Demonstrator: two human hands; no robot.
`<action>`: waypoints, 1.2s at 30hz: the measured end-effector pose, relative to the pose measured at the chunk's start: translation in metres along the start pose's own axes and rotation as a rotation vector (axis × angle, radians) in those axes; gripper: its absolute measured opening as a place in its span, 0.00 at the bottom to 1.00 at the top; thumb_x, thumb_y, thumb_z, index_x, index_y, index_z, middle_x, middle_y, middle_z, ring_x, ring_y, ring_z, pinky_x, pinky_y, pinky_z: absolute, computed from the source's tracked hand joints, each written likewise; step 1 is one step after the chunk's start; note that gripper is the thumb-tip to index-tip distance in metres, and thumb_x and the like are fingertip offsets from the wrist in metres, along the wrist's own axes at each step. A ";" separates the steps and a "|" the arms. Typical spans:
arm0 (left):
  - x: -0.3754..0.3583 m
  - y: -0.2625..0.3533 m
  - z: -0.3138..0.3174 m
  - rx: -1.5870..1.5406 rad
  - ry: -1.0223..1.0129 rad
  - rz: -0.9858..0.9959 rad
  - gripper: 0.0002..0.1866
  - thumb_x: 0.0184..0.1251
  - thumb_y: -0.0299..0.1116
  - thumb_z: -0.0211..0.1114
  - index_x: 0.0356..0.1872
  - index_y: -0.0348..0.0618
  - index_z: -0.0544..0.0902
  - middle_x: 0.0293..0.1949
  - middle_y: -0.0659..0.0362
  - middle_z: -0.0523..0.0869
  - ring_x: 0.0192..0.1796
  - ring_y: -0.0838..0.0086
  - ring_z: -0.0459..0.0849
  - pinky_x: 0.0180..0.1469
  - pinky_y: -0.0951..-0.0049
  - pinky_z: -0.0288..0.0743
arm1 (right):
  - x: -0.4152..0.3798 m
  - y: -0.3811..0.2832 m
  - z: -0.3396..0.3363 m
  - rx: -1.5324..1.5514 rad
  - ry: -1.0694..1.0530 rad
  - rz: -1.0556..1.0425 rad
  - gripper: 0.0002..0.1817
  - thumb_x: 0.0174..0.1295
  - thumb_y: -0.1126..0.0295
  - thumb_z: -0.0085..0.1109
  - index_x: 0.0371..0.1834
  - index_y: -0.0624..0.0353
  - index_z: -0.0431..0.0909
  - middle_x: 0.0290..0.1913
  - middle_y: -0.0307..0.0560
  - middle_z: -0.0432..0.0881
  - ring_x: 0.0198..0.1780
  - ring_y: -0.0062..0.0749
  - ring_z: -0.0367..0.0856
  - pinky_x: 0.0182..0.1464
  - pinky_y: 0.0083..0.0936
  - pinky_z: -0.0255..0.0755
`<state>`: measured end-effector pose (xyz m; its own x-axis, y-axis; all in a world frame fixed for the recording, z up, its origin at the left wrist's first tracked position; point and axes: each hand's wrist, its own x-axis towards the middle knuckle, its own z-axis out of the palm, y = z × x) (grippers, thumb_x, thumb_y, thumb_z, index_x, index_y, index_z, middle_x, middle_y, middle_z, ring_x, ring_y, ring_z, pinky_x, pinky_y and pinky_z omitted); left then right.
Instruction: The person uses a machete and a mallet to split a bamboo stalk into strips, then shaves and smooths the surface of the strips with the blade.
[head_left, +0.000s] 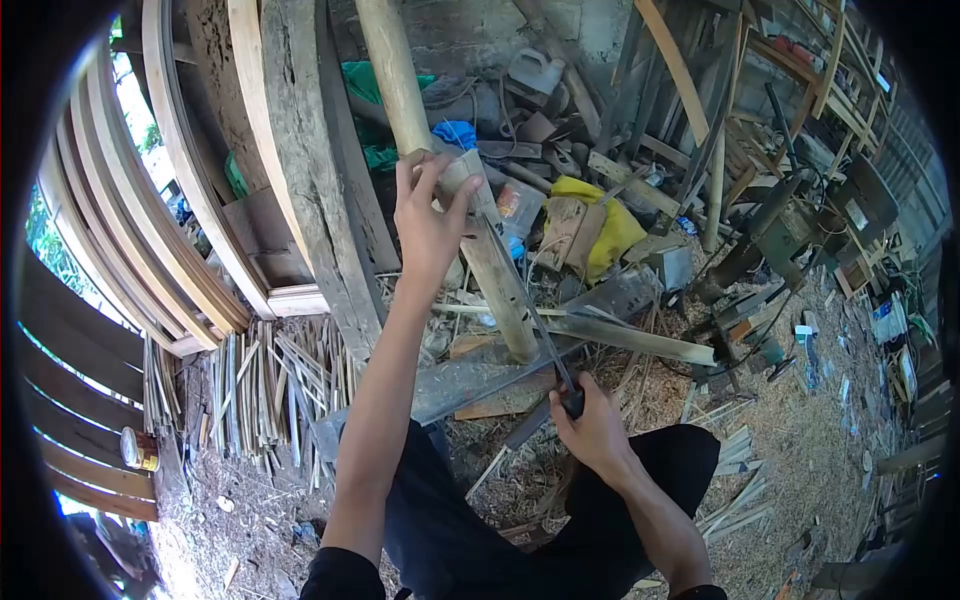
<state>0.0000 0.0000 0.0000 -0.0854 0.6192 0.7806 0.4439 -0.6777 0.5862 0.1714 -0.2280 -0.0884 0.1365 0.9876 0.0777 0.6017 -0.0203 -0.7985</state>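
My left hand (430, 215) is closed around a pale wooden piece (460, 170), its thumb and fingers on either side of the squared end. This piece lies against a round wooden pole (396, 85) that slants down toward me. In my right hand (592, 428) is the black handle of a handsaw (545, 335). The saw's long, narrow blade runs up and away, its far end close below my left fingers beside the wood. The pole's lower part (500, 300) ends near a dark plank (460, 380) in front of my knees.
Weathered beams (310, 150) and curved frames (110, 200) stand at left, above thin wood strips (265, 390). A yellow sack (612, 240), a white jug (535, 70) and scrap wood lie behind. Dark machinery (790, 240) stands at right. Shavings (800, 440) cover the floor.
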 end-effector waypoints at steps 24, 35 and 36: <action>0.000 0.001 0.000 0.071 0.037 0.011 0.19 0.53 0.35 0.75 0.45 0.41 0.82 0.49 0.53 0.75 0.45 0.58 0.81 0.42 0.62 0.76 | -0.001 -0.001 0.002 -0.049 0.061 -0.078 0.13 0.60 0.67 0.60 0.36 0.68 0.70 0.20 0.65 0.77 0.27 0.63 0.80 0.29 0.46 0.72; 0.001 -0.003 0.001 0.123 0.028 0.060 0.19 0.56 0.36 0.74 0.47 0.41 0.81 0.51 0.55 0.74 0.46 0.67 0.81 0.37 0.69 0.81 | 0.000 -0.004 0.002 -0.070 0.044 -0.066 0.13 0.60 0.68 0.60 0.35 0.68 0.70 0.21 0.66 0.77 0.27 0.64 0.79 0.29 0.48 0.72; 0.000 -0.002 0.001 0.123 0.027 0.059 0.19 0.56 0.36 0.74 0.47 0.41 0.81 0.51 0.55 0.74 0.46 0.67 0.81 0.37 0.69 0.81 | 0.000 -0.003 0.002 -0.070 0.043 -0.065 0.13 0.60 0.68 0.60 0.35 0.68 0.70 0.21 0.66 0.77 0.27 0.64 0.79 0.29 0.48 0.72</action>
<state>-0.0002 0.0021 -0.0014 -0.0792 0.5673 0.8197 0.5549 -0.6580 0.5090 0.1678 -0.2275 -0.0877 0.1277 0.9797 0.1547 0.6639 0.0314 -0.7471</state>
